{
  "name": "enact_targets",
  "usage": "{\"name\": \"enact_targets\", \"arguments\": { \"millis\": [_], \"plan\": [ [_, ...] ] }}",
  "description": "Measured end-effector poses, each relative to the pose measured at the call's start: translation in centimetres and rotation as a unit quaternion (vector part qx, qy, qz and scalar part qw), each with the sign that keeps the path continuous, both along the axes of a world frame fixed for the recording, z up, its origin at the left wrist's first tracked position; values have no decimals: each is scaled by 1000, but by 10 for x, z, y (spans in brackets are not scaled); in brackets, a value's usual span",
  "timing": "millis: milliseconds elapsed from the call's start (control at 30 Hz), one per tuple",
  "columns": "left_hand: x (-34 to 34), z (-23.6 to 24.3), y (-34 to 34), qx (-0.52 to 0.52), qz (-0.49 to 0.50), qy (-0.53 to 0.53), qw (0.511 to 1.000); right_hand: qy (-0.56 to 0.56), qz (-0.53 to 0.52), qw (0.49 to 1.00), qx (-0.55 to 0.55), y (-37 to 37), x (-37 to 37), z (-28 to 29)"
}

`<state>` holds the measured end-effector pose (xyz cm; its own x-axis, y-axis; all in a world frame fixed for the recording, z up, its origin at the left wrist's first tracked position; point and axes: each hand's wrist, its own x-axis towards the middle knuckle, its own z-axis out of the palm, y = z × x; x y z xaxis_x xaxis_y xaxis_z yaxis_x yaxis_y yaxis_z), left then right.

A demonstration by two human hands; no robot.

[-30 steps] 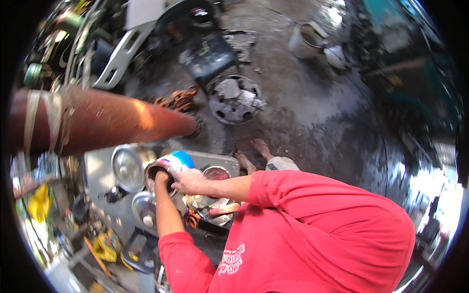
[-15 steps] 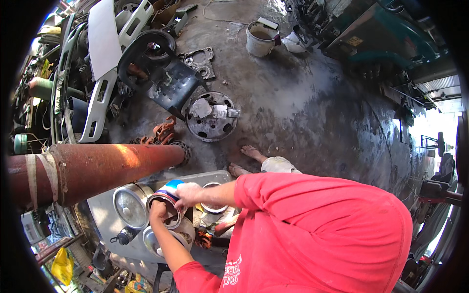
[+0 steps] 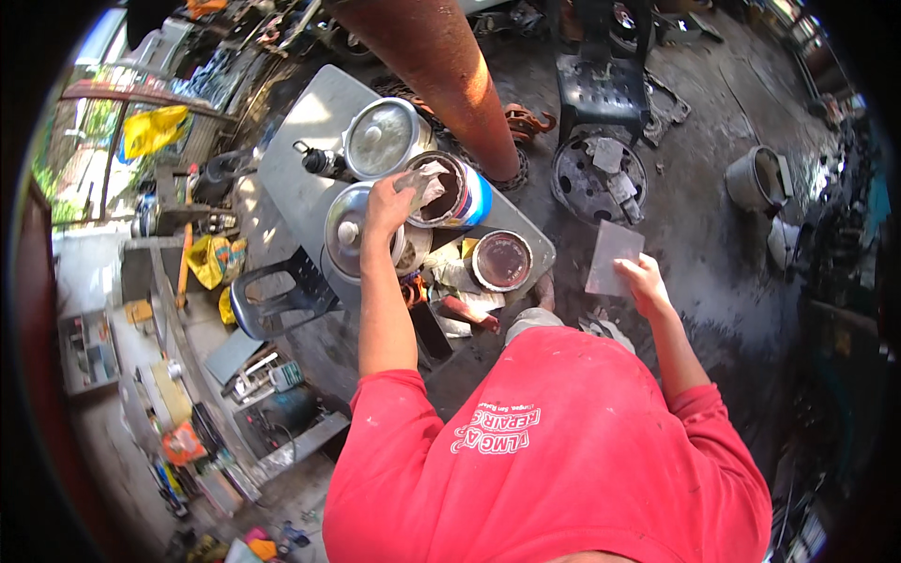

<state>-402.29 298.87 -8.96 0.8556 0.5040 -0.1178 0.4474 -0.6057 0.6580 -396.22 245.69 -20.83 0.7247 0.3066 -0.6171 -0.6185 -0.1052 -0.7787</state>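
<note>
My left hand (image 3: pixel 388 205) is closed on a flat greyish piece (image 3: pixel 410 180) with a pale, paste-like lump at its far end; its exact kind does not show. It is held over the open mouth of a blue-and-white can (image 3: pixel 477 200), whose inside is smeared dark brown. Out to the right, my right hand (image 3: pixel 642 280) grips a thin, square grey plate (image 3: pixel 615 255) by its near edge, above the floor. A round brown-topped lid or tin (image 3: pixel 502 261) with a pale rim lies near the can.
Lidded metal pots (image 3: pixel 380 137) and a dark bottle (image 3: pixel 319 160) share the grey table (image 3: pixel 298 127). A thick red-brown post (image 3: pixel 450 80) leans across its far side. Beyond are a wheel rim (image 3: pixel 572 183), a black chair (image 3: pixel 601 89) and a bucket (image 3: pixel 751 178).
The view has turned. Both hands were at the can; now my right hand is away to the right with the grey plate, and my left has come up out of the can holding the paste-covered piece.
</note>
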Motion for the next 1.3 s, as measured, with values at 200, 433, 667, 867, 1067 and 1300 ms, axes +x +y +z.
{"name": "enact_targets", "arguments": {
  "millis": [200, 433, 667, 867, 1067, 1300],
  "plan": [
    [-9, 0, -45, 146, -56, 64, 986, 17, -18, 999, 43, -90, -22, -10],
    [-15, 14, -68, 173, -124, 162, 964, 5, -48, 997, 59, -169, -50, 10],
    [-46, 77, -70, 32, -81, -21, 996, 79, -135, 968, 198, -177, -74, 58],
    [-71, 157, -122, -107, -86, -171, 976, 51, -65, 941, 328, -68, -75, 142],
    [-133, 210, -208, 5, -243, -337, 909, 47, -55, 885, 461, 61, -91, 212],
    [-155, 157, -283, 40, -380, -401, 833, 76, -196, 827, 521, 81, -132, 203]
  ]
}}
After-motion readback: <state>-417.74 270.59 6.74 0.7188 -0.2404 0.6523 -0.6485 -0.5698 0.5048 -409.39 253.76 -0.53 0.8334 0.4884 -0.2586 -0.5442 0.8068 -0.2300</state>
